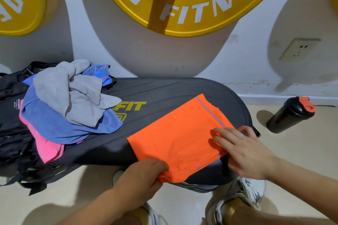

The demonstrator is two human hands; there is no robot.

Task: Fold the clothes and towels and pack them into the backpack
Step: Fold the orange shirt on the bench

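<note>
Garment: a smooth orange sports garment (pixel 175 133) with a grey seam, folded to a rough rectangle, lying flat on the right half of the black oval plastic desk (pixel 164 93) with yellow lettering.
Left hand (pixel 142 175): at the desk's near edge, pinching the garment's near corner; the fingers under the cloth are hidden, probably curled.
Right hand (pixel 243 150): at the desk's right end, fingers (pixel 225 131) spread and flat on the garment's right edge.
Pile: a crumpled grey towel (pixel 73 93) on top of a blue cloth (pixel 64 128) and a pink cloth (pixel 47 150), on the desk's left end.
Backpack: a black fabric backpack (pixel 11 97) at the desk's left end, partly under the pile.
Bottle: a black shaker bottle (pixel 289 113) with an orange cap, on the floor right of the desk.
</note>
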